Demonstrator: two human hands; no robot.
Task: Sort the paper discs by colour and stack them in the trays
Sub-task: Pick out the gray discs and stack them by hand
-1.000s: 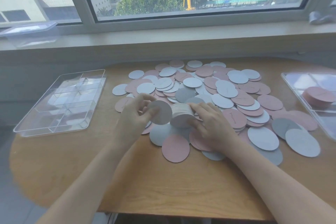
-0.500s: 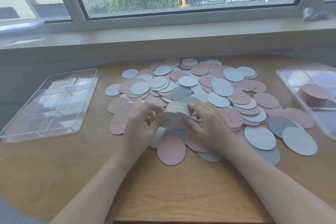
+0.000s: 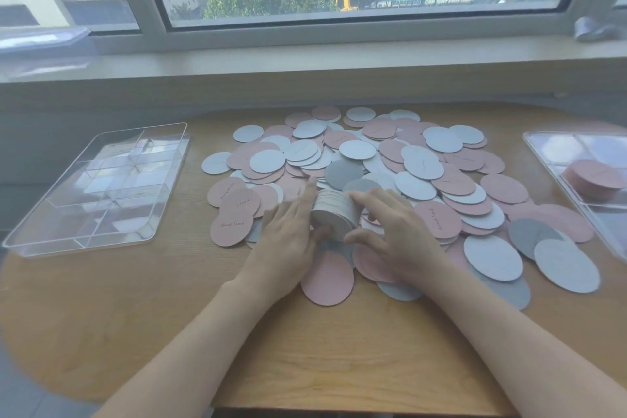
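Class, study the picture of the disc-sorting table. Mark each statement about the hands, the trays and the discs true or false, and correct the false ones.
1. Both hands hold a stack of pale discs. True: left hand, right hand.
2. The left tray holds pink discs. False: no discs show in it.
3. The right tray holds a pink stack. True.
4. The loose discs are all pink. False: pink, pale and grey.

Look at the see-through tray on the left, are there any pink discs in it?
No, the left tray holds no discs.
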